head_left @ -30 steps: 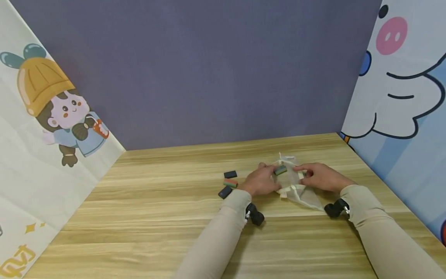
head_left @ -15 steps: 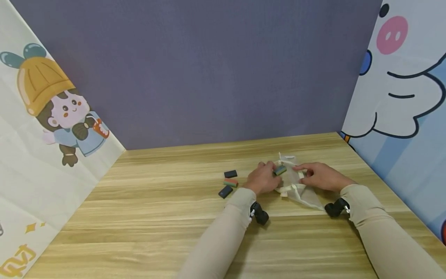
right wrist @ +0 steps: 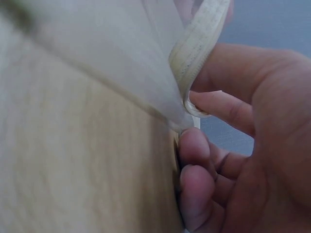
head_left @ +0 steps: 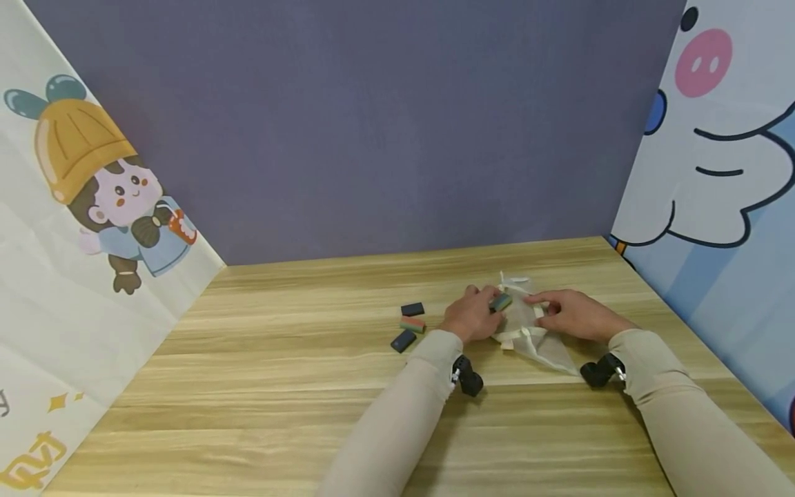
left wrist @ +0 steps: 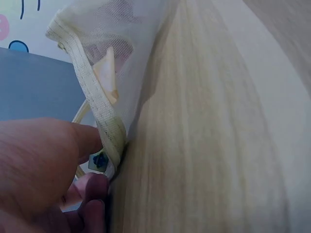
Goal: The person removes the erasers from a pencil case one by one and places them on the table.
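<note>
A see-through white mesh bag [head_left: 539,346] with a pale fabric rim [left wrist: 92,80] lies on the wooden table, its mouth toward the left. At the mouth, my left hand [head_left: 470,316] holds a small grey-green striped block [head_left: 500,302] by its fingertips. The left wrist view shows this block's dark blue patterned end between thumb and fingers, beside the rim. My right hand [head_left: 574,315] pinches the bag's rim from the other side; in the right wrist view the rim [right wrist: 197,48] runs against its thumb and fingers. Mesh partly covers the right fingers.
Left of the left hand lie three more small blocks: a dark one [head_left: 413,309], an orange-and-green striped one [head_left: 413,324] and another dark one [head_left: 404,340]. A grey-purple panel [head_left: 373,138] stands at the table's back, with cartoon-printed panels at both sides.
My left hand has shifted a little right and back, its fingers now closer around the striped block at the bag's mouth. The right hand and the bag stay almost still.
</note>
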